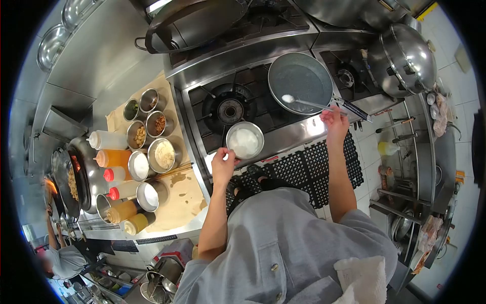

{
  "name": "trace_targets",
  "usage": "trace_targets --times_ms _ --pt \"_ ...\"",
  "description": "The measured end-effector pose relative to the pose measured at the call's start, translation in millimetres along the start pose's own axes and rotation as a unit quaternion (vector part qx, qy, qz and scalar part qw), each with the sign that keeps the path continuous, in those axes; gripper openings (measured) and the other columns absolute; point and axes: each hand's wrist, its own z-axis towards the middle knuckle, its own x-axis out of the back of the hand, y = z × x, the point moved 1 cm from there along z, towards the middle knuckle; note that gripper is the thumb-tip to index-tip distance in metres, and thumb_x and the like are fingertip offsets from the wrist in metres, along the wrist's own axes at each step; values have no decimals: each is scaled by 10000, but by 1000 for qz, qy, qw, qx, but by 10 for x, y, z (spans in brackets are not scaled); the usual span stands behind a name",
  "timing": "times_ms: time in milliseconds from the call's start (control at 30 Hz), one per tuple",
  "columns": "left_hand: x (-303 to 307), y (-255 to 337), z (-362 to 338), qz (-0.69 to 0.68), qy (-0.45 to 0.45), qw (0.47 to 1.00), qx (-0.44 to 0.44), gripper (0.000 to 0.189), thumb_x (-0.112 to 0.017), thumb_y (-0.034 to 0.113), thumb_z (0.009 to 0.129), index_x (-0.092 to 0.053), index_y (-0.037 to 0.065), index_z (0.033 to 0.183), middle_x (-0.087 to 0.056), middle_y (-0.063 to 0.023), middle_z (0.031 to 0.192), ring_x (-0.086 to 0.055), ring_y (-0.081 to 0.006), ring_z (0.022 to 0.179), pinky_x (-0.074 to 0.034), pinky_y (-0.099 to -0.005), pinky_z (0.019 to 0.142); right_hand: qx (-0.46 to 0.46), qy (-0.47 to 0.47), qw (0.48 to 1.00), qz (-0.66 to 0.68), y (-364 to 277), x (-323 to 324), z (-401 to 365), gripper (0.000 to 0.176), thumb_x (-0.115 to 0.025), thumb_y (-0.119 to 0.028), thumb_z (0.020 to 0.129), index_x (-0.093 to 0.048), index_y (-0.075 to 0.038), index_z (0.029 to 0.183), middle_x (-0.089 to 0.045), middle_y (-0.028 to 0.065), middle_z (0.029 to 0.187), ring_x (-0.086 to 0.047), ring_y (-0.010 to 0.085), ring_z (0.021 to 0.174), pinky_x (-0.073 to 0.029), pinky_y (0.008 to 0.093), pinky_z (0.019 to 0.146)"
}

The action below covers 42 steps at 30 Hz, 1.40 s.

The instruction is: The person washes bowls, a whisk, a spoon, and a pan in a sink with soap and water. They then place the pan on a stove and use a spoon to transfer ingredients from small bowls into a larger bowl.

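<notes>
My left hand point(223, 164) pinches the rim of a small metal cup point(260, 141) at the front of the stove. White powder point(244, 142) lies inside it. Between the fingers of my right hand point(334, 124) is a spoon point(311, 104), its bowl heaped with something white. The spoon reaches over the near side of a grey frying pan point(298, 73), whose inside shows a bare surface. The pan's dark handle point(357, 110) points to the right, just beyond my right fingers.
Left of the stove, a paper-covered counter point(172, 202) carries several metal cups of ingredients and squeeze bottles point(114, 158). An uncovered burner point(230, 111) sits left of the pan. A large domed pot point(407, 61) stands at right. Far left, another person point(68, 258) works near a wok.
</notes>
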Motion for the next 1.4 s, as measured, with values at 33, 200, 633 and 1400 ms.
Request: trace_targets --times_ms 33,200,633,1400 --pt "11 -3 -34 -7 -2 1000 3 170 -558 109 885 -501 -45 840 -633 -161 938 -663 -180 713 -561 -273 596 25 1 1000 -18 -65 -28 65 241 -497 -213 968 -562 14 1012 -646 136 785 -623 174 632 -519 268 593" --pt "103 93 -279 11 -7 999 46 147 -539 109 917 -519 -30 870 -586 -102 901 -636 -150 711 -579 -260 631 219 25 953 -207 -243 -141 325 208 -494 -162 969 -559 23 1038 -643 108 802 -615 139 671 -507 246 645" --pt "1299 75 -1524 -72 189 976 79 178 -524 107 933 -537 -66 896 -611 -121 889 -646 -166 744 -583 -283 674 109 -385 913 -83 182 -2350 -1413 164 -489 -95 960 -580 30 1015 -666 113 799 -644 142 700 -529 255 662" --pt "2070 -345 -2107 -115 327 933 99 232 -553 147 923 -555 -82 884 -655 -115 827 -668 -155 684 -540 -240 602 37 -457 857 -237 1337 -3307 -2149 215 -482 -155 967 -582 35 972 -632 87 711 -602 123 593 -489 243 559"
